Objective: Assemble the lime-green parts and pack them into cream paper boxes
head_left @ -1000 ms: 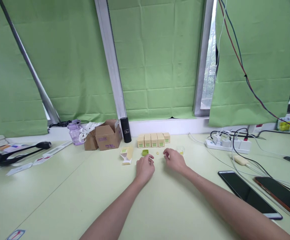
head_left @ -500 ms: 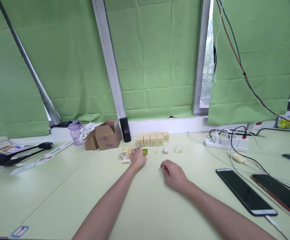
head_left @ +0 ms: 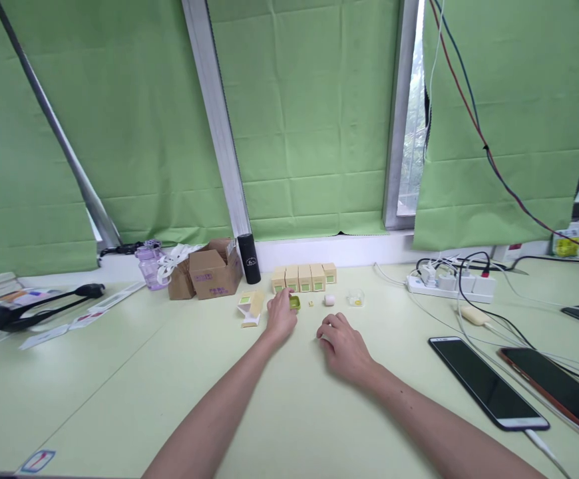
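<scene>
My left hand (head_left: 282,318) is at a small green box (head_left: 295,303), its fingers closed at the box's left side; the fingertips are partly hidden. On the table to the right, my right hand (head_left: 345,344) rests with loosely bent fingers apart and nothing visible in them. Beyond it lie a tiny yellowish piece (head_left: 311,304), a small pale pink-white piece (head_left: 329,301) and a clear container (head_left: 356,299) with something yellow inside. An opened small carton (head_left: 251,307) lies left of my left hand.
A row of small tan boxes (head_left: 304,279) stands behind my hands. Further left are a black bottle (head_left: 249,259), a cardboard box (head_left: 216,274) and a purple bottle (head_left: 150,266). Phones (head_left: 486,380), cables and a white power strip (head_left: 452,288) occupy the right side.
My left hand has moved slightly right, and the green box has shifted right with it. My right hand's fingers have loosened a little.
</scene>
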`<control>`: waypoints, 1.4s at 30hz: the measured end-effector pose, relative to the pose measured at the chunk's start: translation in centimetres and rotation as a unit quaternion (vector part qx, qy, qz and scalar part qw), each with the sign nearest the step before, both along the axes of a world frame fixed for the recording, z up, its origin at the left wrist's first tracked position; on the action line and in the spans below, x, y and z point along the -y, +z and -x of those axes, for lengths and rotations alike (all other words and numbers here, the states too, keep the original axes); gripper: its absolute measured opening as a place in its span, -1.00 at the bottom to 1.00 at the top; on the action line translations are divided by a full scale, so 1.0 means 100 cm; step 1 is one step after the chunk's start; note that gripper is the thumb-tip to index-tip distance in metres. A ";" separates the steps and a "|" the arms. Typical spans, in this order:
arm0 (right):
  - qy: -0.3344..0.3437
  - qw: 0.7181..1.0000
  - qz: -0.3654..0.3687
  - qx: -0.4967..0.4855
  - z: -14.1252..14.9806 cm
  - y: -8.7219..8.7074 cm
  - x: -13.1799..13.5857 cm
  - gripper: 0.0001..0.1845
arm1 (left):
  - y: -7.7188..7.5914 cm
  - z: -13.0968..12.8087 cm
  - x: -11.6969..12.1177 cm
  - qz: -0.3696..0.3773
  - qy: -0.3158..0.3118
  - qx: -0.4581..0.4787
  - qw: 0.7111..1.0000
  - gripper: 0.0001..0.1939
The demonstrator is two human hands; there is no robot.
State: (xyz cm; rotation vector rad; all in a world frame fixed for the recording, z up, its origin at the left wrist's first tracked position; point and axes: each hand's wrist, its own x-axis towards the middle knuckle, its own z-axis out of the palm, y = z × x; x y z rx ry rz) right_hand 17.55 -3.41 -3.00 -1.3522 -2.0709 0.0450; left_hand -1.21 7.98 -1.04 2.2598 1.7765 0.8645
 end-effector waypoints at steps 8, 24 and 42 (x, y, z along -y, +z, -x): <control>-0.023 0.996 -0.056 -0.061 -0.010 0.000 -0.009 -0.70 | 0.018 -0.022 0.064 -0.068 -0.177 0.041 0.981 -0.38; 0.021 0.984 -0.089 -0.152 -0.012 0.004 -0.006 -0.67 | 0.004 -0.022 0.092 -0.015 -0.194 0.245 0.950 -0.57; 0.049 0.966 -0.098 -0.233 -0.019 -0.002 -0.012 -0.64 | 0.011 -0.024 0.092 -0.039 -0.223 0.326 0.918 -0.70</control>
